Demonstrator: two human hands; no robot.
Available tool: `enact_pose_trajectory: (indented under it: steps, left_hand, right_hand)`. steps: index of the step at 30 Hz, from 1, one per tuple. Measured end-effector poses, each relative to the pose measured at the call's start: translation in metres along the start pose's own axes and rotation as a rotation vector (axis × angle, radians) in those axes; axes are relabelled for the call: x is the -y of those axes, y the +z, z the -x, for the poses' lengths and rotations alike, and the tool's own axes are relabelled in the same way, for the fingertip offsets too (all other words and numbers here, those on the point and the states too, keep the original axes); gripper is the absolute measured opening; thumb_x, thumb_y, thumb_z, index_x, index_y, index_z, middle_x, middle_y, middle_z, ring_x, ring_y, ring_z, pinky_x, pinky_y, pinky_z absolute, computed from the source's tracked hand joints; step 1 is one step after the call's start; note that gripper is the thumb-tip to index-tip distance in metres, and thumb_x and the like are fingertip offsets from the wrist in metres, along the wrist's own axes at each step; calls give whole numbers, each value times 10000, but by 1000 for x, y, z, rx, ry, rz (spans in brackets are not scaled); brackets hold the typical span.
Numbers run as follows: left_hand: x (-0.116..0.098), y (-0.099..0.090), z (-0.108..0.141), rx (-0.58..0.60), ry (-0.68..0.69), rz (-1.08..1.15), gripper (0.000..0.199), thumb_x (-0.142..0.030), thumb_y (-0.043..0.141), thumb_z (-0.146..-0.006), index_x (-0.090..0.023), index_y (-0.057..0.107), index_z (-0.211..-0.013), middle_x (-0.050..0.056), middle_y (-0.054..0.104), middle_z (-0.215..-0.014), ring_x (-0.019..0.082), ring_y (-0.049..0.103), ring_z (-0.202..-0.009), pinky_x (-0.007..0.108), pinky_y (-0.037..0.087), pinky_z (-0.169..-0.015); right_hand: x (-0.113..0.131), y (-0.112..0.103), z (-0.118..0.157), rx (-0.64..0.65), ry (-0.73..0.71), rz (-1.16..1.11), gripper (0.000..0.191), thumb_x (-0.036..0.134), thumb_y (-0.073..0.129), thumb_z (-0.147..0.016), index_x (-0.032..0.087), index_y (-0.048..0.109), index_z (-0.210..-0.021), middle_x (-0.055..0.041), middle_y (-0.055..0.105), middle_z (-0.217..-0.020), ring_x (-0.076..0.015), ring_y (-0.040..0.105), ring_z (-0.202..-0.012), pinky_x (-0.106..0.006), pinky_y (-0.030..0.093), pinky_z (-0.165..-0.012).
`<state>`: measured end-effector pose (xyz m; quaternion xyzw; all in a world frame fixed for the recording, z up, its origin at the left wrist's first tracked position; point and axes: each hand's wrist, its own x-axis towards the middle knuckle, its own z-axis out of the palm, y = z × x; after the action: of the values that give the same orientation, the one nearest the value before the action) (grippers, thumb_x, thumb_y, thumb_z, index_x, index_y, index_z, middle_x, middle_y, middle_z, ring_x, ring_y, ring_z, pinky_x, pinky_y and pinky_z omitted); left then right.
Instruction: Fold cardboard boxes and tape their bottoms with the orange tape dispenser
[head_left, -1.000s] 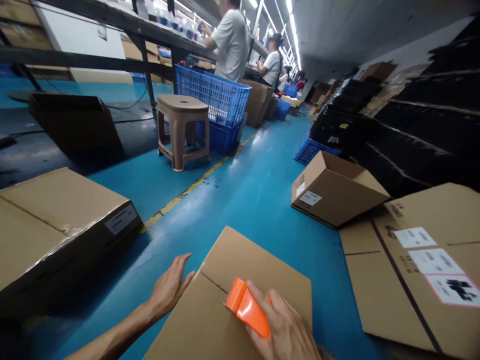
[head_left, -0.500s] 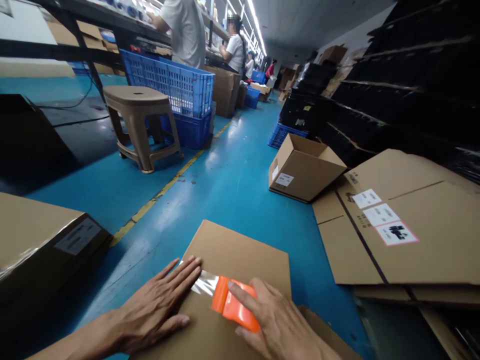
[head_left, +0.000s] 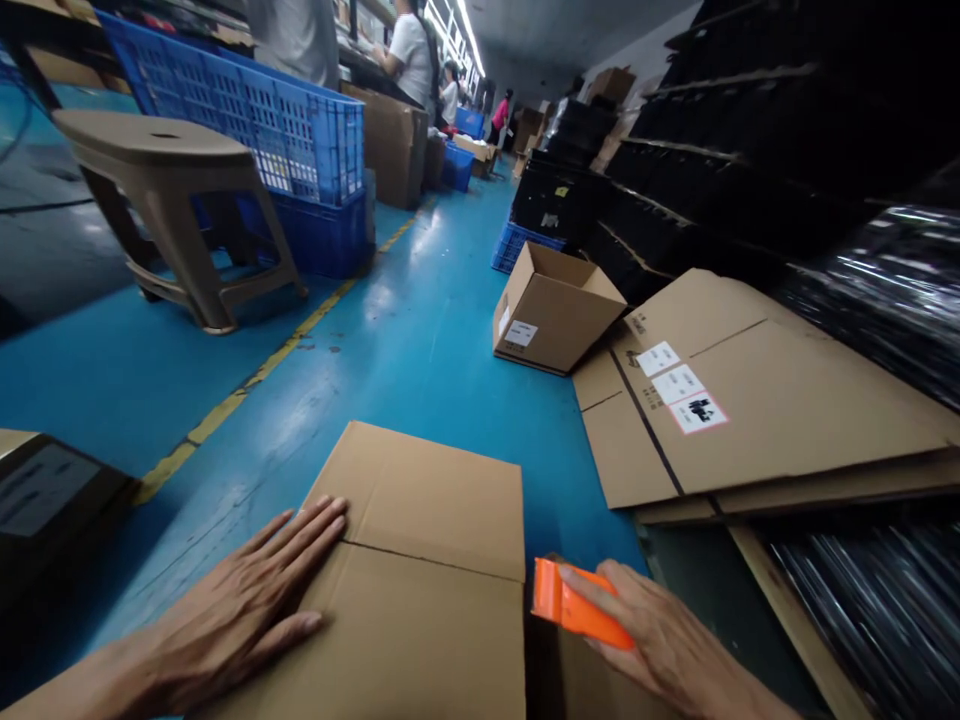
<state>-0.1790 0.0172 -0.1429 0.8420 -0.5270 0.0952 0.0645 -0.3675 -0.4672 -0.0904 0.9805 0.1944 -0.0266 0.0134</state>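
Observation:
A brown cardboard box [head_left: 435, 510] lies below me, with a dark seam running across its top. My left hand [head_left: 247, 590] rests flat on the box's left side, fingers spread. Beyond the box's right edge, my right hand [head_left: 652, 630] grips an orange tape dispenser [head_left: 581, 603], with the index finger along its top. The dispenser is apart from the box top. Whether tape covers the seam is too unclear to tell.
Flattened cartons [head_left: 780, 400] lie at the right, beside an open box [head_left: 559, 305]. A stool [head_left: 161, 150] and blue crates [head_left: 330, 150] stand at the left. People [head_left: 412, 55] work along the bench behind.
My right hand has moved right with the orange dispenser, off the box top. The strip of shiny tape near my left hand no longer shows. The view has shifted, moving the surroundings leftward.

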Motion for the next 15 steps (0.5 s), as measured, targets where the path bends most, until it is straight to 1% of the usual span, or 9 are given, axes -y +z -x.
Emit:
enact_pose_trajectory:
  steps: [1,3,5,7,9,11,12,13,15]
  left_hand:
    - [0,-2,-1,-3,4,-13,947,-611,571,-977,-159,125,-1680,132,346,-1664,316,447,-1491,399,517,-1127]
    - [-1,-4,-2,-5,10,-30,916,-581,546,-988,-175,108,-1682,129,364,-1650,328,488,-1458,437,587,-1051]
    - [0,-2,-2,-8,16,-49,913,-569,540,-987,-172,102,-1682,136,380,-1637,346,521,-1426,482,627,-997]
    - [2,4,0,-4,18,-68,936,-590,549,-974,-163,110,-1682,147,380,-1634,367,527,-1416,518,646,-961]
    - [5,13,5,20,3,-72,950,-609,565,-960,-174,127,-1682,145,354,-1651,377,499,-1438,540,639,-971]
    - [9,23,10,46,-18,-55,952,-613,581,-949,-202,135,-1684,129,317,-1677,380,451,-1475,555,609,-1019]
    - [10,28,13,56,-28,-39,957,-612,590,-944,-213,132,-1685,121,303,-1687,380,426,-1492,568,586,-1048]
    - [11,32,15,70,-41,-15,958,-607,596,-944,-227,124,-1686,110,290,-1697,378,400,-1509,582,557,-1080]
    - [11,38,18,53,-98,73,939,-594,623,-932,-293,145,-1682,64,304,-1703,364,377,-1527,595,502,-1138]
  right_hand:
    - [0,-2,-2,9,4,1,896,134,803,-772,278,390,-1554,-69,685,-1013,-231,727,-830,-373,671,-694]
    - [1,-6,-7,14,-2,3,918,152,813,-771,285,372,-1565,-59,677,-982,-239,717,-796,-387,666,-661]
    - [-2,-7,-5,10,-14,-5,928,159,810,-779,284,353,-1577,-65,677,-997,-239,715,-808,-386,665,-678]
    - [-8,-2,5,29,-10,-7,927,170,807,-789,291,347,-1584,-72,679,-1021,-235,715,-834,-387,666,-717]
    - [-16,8,20,54,11,-1,899,170,787,-813,295,349,-1588,-86,685,-1055,-236,719,-884,-382,663,-761]
    - [-20,18,33,75,63,7,813,194,749,-862,301,378,-1577,-110,689,-1108,-240,722,-949,-378,655,-808]
    - [-19,21,34,94,98,5,766,218,730,-888,305,394,-1571,-123,689,-1140,-245,721,-986,-381,650,-833]
    - [-17,23,32,123,138,-1,726,242,716,-906,311,412,-1561,-134,686,-1180,-254,718,-1031,-393,644,-869]
    - [-6,19,15,217,204,-12,677,279,718,-910,328,456,-1533,-141,673,-1247,-287,700,-1118,-437,623,-942]
